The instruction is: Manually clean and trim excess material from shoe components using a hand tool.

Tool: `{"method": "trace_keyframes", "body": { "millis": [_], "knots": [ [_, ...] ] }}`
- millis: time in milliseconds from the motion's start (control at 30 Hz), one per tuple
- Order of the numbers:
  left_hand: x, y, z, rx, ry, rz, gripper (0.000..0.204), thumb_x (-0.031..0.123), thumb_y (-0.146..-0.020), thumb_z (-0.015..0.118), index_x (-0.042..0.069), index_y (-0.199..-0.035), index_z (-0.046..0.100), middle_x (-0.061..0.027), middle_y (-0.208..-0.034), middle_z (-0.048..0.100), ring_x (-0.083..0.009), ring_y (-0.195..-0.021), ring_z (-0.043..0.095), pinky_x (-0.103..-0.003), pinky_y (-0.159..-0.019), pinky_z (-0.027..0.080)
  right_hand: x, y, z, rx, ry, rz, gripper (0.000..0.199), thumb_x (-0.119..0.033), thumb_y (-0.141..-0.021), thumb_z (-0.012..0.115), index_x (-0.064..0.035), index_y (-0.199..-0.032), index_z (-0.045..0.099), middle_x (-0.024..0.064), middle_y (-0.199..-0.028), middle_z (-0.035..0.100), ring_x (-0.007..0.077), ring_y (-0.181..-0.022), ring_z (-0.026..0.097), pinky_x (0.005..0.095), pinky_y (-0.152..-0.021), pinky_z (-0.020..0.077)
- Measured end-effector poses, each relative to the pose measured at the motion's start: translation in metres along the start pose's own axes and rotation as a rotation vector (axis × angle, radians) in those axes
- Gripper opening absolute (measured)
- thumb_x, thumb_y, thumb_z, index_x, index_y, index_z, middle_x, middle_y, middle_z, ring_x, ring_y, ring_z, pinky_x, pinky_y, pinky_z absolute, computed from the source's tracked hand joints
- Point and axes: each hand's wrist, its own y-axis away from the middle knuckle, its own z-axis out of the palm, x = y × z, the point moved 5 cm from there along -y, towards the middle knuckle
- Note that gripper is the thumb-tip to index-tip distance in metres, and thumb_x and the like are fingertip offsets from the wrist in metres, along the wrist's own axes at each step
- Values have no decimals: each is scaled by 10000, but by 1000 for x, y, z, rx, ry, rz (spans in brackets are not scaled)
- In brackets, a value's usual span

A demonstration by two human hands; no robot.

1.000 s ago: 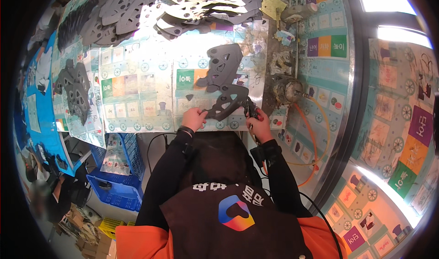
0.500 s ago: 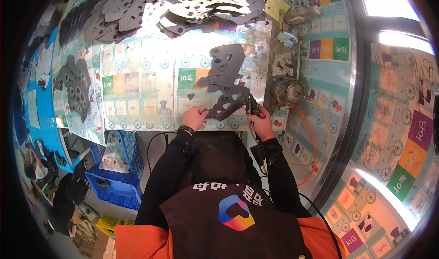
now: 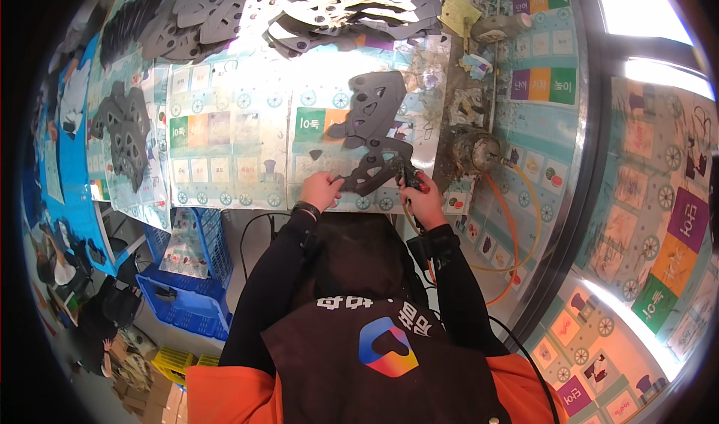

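Observation:
On the near edge of the table, my left hand [image 3: 322,192] pinches the left end of a flat dark grey piece with cut-out holes [image 3: 367,175]. My right hand [image 3: 425,201] is closed around a small dark hand tool with red parts [image 3: 412,181]; its exact kind is hard to make out. The tool's tip meets the right side of the piece. Just beyond lie overlapping grey cut-out pieces [image 3: 377,106], partly touching the held one. A small grey scrap [image 3: 316,154] rests to their left.
Grey cut-out pieces form piles along the far side [image 3: 217,12], and another stack [image 3: 123,132] sits at the left. A round metal fitting [image 3: 476,150] with orange and yellow hoses [image 3: 515,222] stands at the right. Blue crates [image 3: 183,304] are on the floor, left.
My right hand and the tool have shifted slightly left and nearer to me along the piece. My left hand keeps its grip; the whole view has moved a little.

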Motion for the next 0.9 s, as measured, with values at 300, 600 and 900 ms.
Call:
{"method": "trace_keyframes", "body": {
  "millis": [300,600,900],
  "knots": [
    [1,2,-1,-6,-7,-6,284,235,-926,684,-3,-779,633,-81,-641,692,-151,-475,645,-298,-471,491,19,-2,-5,-14,21,-13,168,-13,-796,613,-51,-959,624,12,-684,589,84,-528,523,227,-414,290],
    [0,2,-2,-4,-7,-9,285,242,-928,681,4,-780,632,-74,-639,690,-147,-474,644,-295,-469,489,16,12,-6,6,8,79,196,51,-803,596,15,-995,593,41,-808,596,122,-614,548,257,-555,422],
    [1,5,-3,-6,-10,-12,268,238,-932,676,0,-813,640,-72,-657,700,-140,-477,642,-288,-469,481,15,13,8,-51,49,69,199,10,-793,607,5,-992,610,30,-811,601,117,-629,551,257,-563,428]
  ]
}}
